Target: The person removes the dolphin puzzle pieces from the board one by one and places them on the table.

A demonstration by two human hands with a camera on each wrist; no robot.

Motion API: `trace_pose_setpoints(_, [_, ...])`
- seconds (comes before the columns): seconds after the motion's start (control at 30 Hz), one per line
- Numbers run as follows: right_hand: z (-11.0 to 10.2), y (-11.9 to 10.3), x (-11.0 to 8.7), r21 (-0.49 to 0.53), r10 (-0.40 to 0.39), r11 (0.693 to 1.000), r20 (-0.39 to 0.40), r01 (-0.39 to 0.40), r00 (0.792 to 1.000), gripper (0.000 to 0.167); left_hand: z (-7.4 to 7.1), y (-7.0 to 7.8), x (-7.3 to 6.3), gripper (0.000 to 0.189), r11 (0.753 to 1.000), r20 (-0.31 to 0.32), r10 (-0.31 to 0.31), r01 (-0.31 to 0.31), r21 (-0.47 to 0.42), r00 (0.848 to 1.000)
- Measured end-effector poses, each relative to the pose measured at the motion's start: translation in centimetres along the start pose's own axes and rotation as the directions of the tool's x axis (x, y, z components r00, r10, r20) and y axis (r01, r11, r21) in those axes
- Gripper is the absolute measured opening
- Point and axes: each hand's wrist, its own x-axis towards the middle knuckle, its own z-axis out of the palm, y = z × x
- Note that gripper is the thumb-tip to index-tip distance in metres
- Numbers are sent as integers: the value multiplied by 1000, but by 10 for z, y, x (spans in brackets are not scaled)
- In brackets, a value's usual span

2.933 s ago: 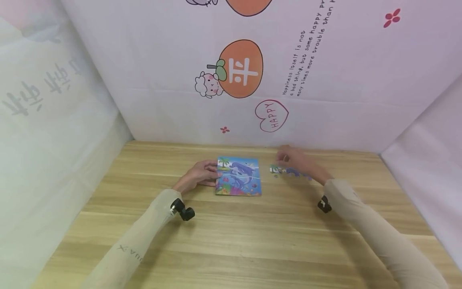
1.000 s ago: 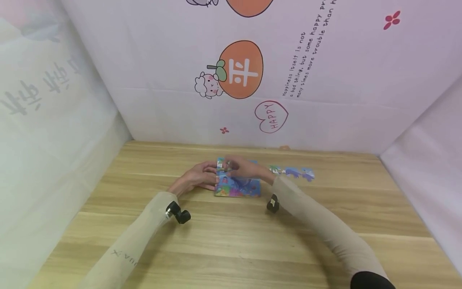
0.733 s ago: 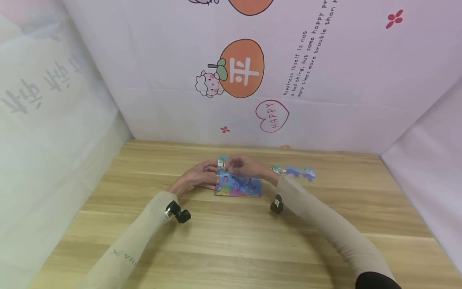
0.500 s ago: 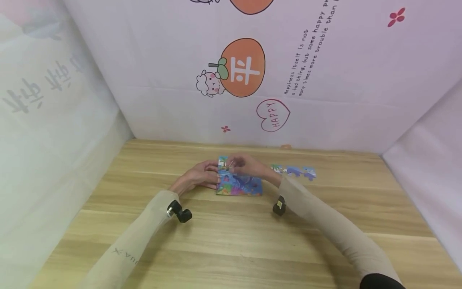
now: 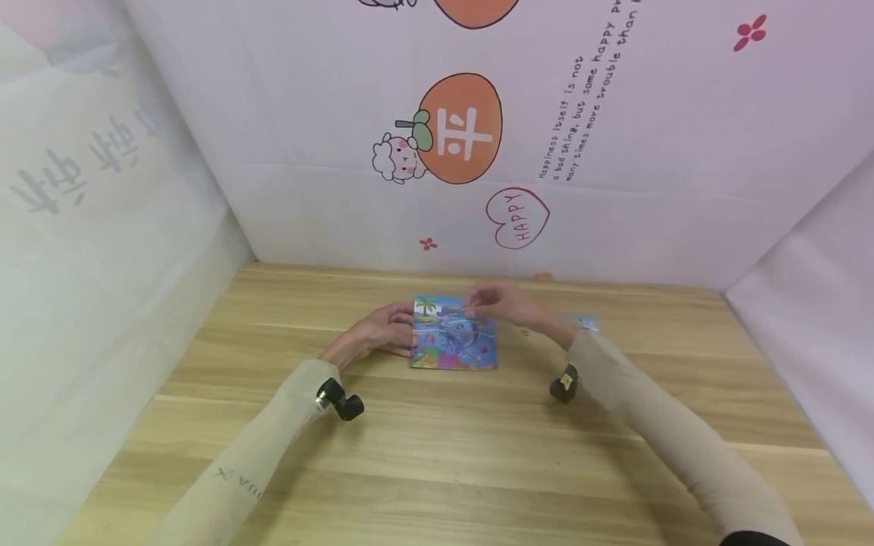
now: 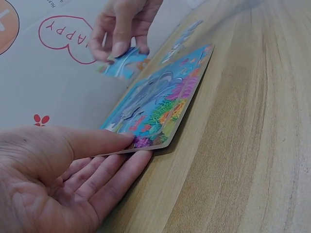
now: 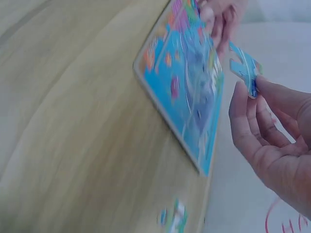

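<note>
A jigsaw puzzle board with a dolphin and sea picture lies on the table near the back wall. My left hand holds its left edge; in the left wrist view the thumb rests on top and the fingers lie at the edge underneath. Above the board's upper right part is my right hand. It pinches a blue puzzle piece between thumb and fingertips, clear of the board. In the left wrist view this puzzle piece is blurred and partly covered by the fingers.
Loose puzzle pieces lie on the wooden table right of the board, mostly behind my right hand and forearm. The right wrist view shows one loose piece, blurred. A printed cloth wall rises behind the table.
My right hand first was at the loose pieces, then came over the board's upper left. In the last half second it has moved right with a piece. My left hand stays at the board.
</note>
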Motion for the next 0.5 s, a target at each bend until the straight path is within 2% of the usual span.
trace_pose_setpoints(0.27, [-39, 13, -41, -97, 40, 994, -6, -40, 999, 24, 1, 1, 0, 82, 1000, 9, -1, 1, 2, 1000])
trace_pose_setpoints(0.5, [-65, 28, -71, -101, 162, 982, 30, -158, 986, 26, 1, 2, -2, 82, 1000, 14, 4, -5, 12, 1000])
